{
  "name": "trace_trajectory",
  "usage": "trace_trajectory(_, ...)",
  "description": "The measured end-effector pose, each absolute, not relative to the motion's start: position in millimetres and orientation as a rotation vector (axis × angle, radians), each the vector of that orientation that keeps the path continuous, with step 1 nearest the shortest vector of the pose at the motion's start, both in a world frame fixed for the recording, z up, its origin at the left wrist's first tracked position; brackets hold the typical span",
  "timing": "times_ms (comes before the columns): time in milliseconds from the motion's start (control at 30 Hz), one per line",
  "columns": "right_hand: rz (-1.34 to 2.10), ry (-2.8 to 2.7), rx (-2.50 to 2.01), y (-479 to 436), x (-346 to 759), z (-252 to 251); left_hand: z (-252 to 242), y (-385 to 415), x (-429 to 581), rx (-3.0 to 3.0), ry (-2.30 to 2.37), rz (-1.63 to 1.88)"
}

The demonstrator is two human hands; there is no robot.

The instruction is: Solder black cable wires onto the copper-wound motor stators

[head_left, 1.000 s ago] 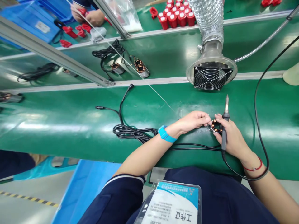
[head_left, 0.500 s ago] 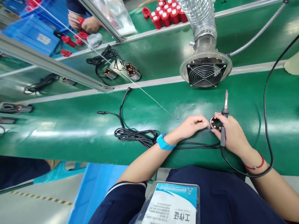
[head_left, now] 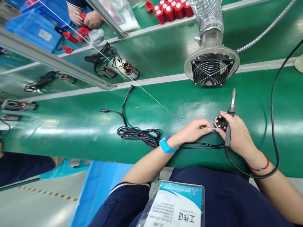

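A round motor stator with copper windings (head_left: 220,122) is gripped between the thumb and fingers of my right hand (head_left: 239,132). The same hand has a soldering iron (head_left: 228,135) lying across it, its metal tip pointing away from me. Just left of the stator, my left hand (head_left: 198,130) pinches a thin wire or solder strand near the stator's edge. The thin line (head_left: 153,99) runs from the upper left down toward this hand. Black cable (head_left: 203,145) passes under my left wrist toward the stator.
A coiled black cable (head_left: 139,134) lies left of my hands. Beyond them stands a fan on a duct (head_left: 211,72). Stators with cords (head_left: 129,68) rest behind the rail, near a metal post (head_left: 59,63). Another person's hands (head_left: 88,19) hold a red part.
The view has shifted slightly. My left hand has drawn back a little from the stator, with a thin strand now showing between them. My right hand keeps its hold.
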State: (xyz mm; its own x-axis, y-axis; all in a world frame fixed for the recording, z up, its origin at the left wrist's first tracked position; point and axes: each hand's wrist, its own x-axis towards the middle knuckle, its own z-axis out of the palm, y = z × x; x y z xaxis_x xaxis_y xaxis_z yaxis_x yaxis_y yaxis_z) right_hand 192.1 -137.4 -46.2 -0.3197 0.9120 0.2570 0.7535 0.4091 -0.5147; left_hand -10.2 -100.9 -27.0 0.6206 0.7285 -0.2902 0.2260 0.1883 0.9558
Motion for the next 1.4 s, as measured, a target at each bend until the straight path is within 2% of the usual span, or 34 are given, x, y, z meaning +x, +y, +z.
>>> trace_trajectory(200, 0.447, -2.189, -1.404, -134, 199, -44, -19, -101, 0, 1.209, 0.786, 0.381)
trace_trajectory(467, 0.582, -1.891, -1.25, -132, 222, -32, -16, -139, 10, 2.126, 0.996, -0.146)
trace_trajectory(667, 0.532, -1.535, -1.357, -150, 224, -15, 1, -140, 2, 1.835, 1.053, 0.145)
trace_trajectory(833, 0.932, -1.361, -1.211, -164, 214, -10, 14, -137, -12, 1.557, 0.998, 0.239)
trace_trajectory(967, 1.052, -1.287, -1.083, -164, 204, 0, 15, -136, -16, 1.478, 0.972, 0.29)
trace_trajectory(1400, 1.09, -1.203, -1.012, -164, 198, 0, 7, -129, -17, 1.235, 0.966, 0.421)
